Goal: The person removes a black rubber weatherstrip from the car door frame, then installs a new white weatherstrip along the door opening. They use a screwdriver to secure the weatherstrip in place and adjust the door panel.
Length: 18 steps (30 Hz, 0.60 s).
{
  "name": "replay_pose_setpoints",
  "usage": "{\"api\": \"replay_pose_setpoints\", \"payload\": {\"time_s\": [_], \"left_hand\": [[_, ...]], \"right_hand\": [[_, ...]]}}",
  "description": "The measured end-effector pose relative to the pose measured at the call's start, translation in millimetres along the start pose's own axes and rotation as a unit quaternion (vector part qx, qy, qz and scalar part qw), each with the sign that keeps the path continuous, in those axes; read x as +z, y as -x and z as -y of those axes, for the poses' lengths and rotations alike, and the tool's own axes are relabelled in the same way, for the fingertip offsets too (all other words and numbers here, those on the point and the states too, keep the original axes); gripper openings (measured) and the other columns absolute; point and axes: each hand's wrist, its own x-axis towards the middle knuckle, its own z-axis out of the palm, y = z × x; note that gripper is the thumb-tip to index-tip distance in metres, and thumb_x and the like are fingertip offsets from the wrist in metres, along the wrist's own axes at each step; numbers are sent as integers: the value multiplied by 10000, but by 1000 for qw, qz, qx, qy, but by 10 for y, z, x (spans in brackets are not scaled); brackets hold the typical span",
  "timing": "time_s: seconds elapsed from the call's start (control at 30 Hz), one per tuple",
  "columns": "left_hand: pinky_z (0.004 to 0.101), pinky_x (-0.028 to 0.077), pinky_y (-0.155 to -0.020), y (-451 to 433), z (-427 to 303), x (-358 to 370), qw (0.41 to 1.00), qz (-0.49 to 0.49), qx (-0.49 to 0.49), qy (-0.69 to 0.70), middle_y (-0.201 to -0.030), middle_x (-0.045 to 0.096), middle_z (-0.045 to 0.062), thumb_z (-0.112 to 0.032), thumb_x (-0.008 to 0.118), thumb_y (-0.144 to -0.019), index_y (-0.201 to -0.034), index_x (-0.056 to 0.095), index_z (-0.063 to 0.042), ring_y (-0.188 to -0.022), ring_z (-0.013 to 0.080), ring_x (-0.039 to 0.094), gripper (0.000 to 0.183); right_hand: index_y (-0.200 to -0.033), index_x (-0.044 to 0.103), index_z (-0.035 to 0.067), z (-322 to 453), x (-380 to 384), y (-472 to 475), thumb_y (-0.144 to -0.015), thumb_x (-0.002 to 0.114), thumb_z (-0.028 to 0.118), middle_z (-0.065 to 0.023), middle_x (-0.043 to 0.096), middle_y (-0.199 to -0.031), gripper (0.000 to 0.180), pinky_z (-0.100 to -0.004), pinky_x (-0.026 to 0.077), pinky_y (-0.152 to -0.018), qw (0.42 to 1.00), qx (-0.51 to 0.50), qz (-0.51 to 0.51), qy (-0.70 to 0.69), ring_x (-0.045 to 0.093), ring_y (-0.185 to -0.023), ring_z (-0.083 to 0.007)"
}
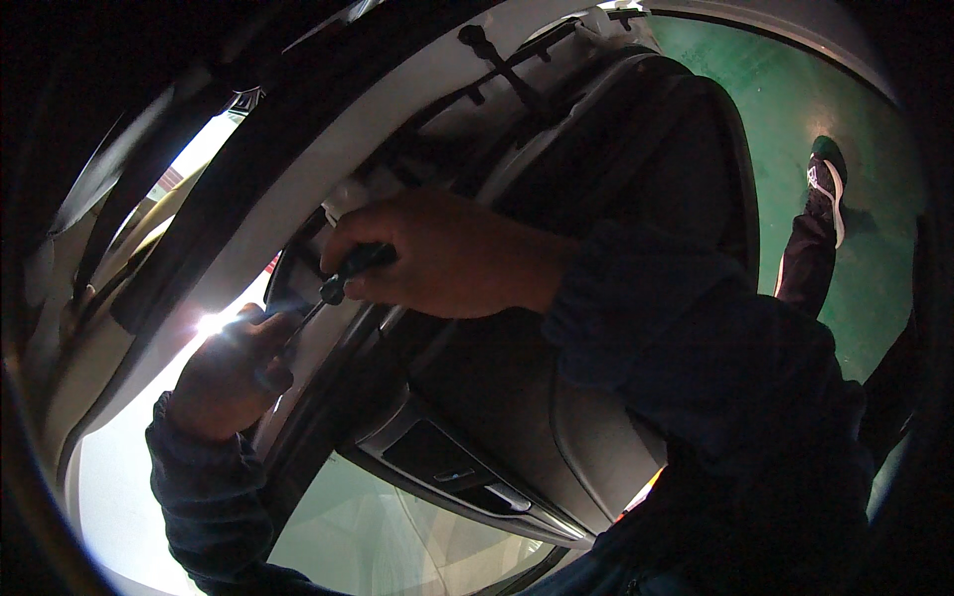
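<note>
My right hand point(440, 253) grips the dark handle of a screwdriver point(360, 262) in the gap between the car body and the open car door. The thin metal shaft slants down to the left, towards my left hand point(235, 365). The fingers of my left hand are curled around the shaft's lower end, close to the pale painted door edge point(328, 335). Shadow and glare hide the tip and whatever those fingers pinch. Just beyond my right fingertips is a pale hinge-like part point(346, 197).
The dark inner door panel point(484, 357) carries a switch point(455, 474) beside the window glass point(402, 521). A black bar with a knobbed end point(499, 63) crosses the upper gap. A pale body pillar point(298, 171) runs along the left. A shoe point(825, 182) stands on the green floor point(782, 82).
</note>
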Motion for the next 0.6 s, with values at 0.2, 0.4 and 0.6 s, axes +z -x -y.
{"api": "replay_pose_setpoints", "payload": {"time_s": [0.2,0.4,0.6], "left_hand": [[431,525,-656,-10,-48,8,999,20,-43,-12,-852,589,142,-73,702,-812,-1039,672,-70,-734,337,645,229],[406,566,-722,-86,118,-94,996,80,37,22,-984,665,162,-46,666,-860,-1031,671,-46,-814,340,683,172],[397,575,-738,-80,121,-166,994,86,26,67,-943,694,163,-71,544,-982,-1090,664,-48,-792,315,698,164]], "right_hand": [[-1177,691,62,-32,-3,-57,-949,733,191,-152,725,-1054,265,-431,548,-875,1000,8,18,-7,713,-979,-303],[-1187,690,70,-114,73,-58,-954,734,210,-172,721,-1085,275,-442,545,-908,1000,19,18,16,707,-1031,-326],[-1199,687,72,-112,54,-26,-966,721,226,-165,721,-1098,281,-451,540,-924,999,-28,-16,1,704,-1049,-333]]}}
